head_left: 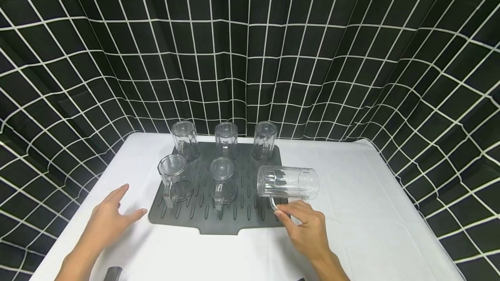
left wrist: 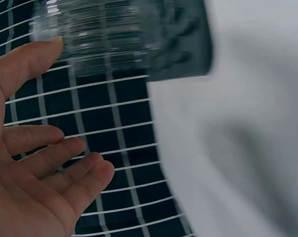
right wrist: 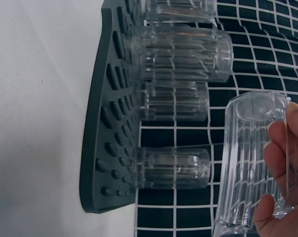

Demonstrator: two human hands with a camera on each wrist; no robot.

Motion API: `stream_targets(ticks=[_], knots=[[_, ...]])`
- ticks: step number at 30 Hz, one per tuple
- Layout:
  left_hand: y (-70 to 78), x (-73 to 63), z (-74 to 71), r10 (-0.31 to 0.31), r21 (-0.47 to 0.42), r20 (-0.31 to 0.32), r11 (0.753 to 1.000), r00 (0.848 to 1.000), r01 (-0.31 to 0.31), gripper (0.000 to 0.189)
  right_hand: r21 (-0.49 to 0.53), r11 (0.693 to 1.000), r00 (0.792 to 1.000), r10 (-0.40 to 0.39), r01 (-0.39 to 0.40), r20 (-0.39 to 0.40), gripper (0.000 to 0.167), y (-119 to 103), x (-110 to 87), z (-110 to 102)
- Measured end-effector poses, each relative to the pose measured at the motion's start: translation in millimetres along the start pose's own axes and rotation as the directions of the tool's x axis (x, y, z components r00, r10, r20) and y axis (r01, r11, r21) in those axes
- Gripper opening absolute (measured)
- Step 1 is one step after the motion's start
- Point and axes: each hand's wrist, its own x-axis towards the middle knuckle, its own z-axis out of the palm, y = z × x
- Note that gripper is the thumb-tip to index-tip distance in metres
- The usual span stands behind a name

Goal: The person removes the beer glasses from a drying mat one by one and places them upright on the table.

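In my right hand (head_left: 306, 229) I grip the handle of a clear glass mug (head_left: 289, 182), fingers and thumb round it. The mug is tipped on its side over the right part of a dark grey drying mat (head_left: 218, 230). Several more glass mugs stand upside down on the mat in two rows, among them a front-left mug (head_left: 175, 177) and a front-middle mug (head_left: 222, 181). Left of the mat, my left hand (head_left: 107, 218) hovers with fingers and thumb spread, holding nothing. The right wrist view shows my fingers (right wrist: 282, 153) at the held mug's handle.
A white cloth (head_left: 359, 211) covers the table under the mat. Black curtains with a white grid (head_left: 250, 47) enclose the table at the back and both sides, close behind the back row of mugs. A small dark object (head_left: 113, 273) shows at the bottom left edge.
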Motion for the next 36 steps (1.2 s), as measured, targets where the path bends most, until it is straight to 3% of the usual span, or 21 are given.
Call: stream_targets(ticks=[5,8,11,15,19,22,26,28,32,36], knots=[[20.1,-7.4,-14.2,0.056,-0.005,-0.184,0.998,0.981,-0.058,0.089,-0.038,0.998,0.999,-0.052,0.051,-0.013,0.020,0.2,0.9,-1.9],[36.6,-13.0,-19.3,0.083,-0.040,-0.288,0.994,0.954,-0.098,0.083,-0.056,0.996,0.997,-0.078,0.076,-0.022,0.021,0.2,0.8,-2.8],[54.5,-16.1,-22.8,0.108,-0.101,-0.386,0.982,0.916,-0.159,0.078,-0.063,0.994,0.996,-0.086,0.084,-0.032,0.021,-0.6,0.9,-3.1],[79.0,-15.4,-23.3,0.154,-0.210,-0.473,0.936,0.867,-0.281,0.072,-0.061,0.994,0.995,-0.095,0.093,-0.038,0.017,-3.0,1.9,-2.6],[102.3,-12.3,-17.4,0.225,-0.301,-0.498,0.861,0.837,-0.411,0.069,-0.056,0.992,0.993,-0.113,0.111,-0.036,0.006,-7.4,4.1,-1.5],[117.3,-10.4,-8.9,0.269,-0.338,-0.478,0.822,0.836,-0.457,0.069,-0.060,0.990,0.991,-0.133,0.131,-0.033,0.016,-10.8,5.4,-0.6],[135.9,-7.0,4.5,0.317,-0.365,-0.437,0.792,0.841,-0.489,0.069,-0.068,0.985,0.986,-0.160,0.157,-0.040,0.029,-14.1,6.8,-0.5],[145.1,-5.6,10.8,0.339,-0.383,-0.416,0.776,0.843,-0.501,0.069,-0.075,0.983,0.985,-0.169,0.165,-0.042,0.031,-16.4,7.5,-0.7],[160.8,-4.5,24.1,0.388,-0.429,-0.401,0.721,0.830,-0.544,0.068,-0.079,0.981,0.983,-0.179,0.176,-0.044,0.031,-22.1,8.6,-0.8],[173.6,-8.5,36.1,0.399,-0.509,-0.370,0.668,0.839,-0.543,0.067,-0.070,0.980,0.981,-0.190,0.186,-0.047,0.030,-28.2,9.2,-0.5]])
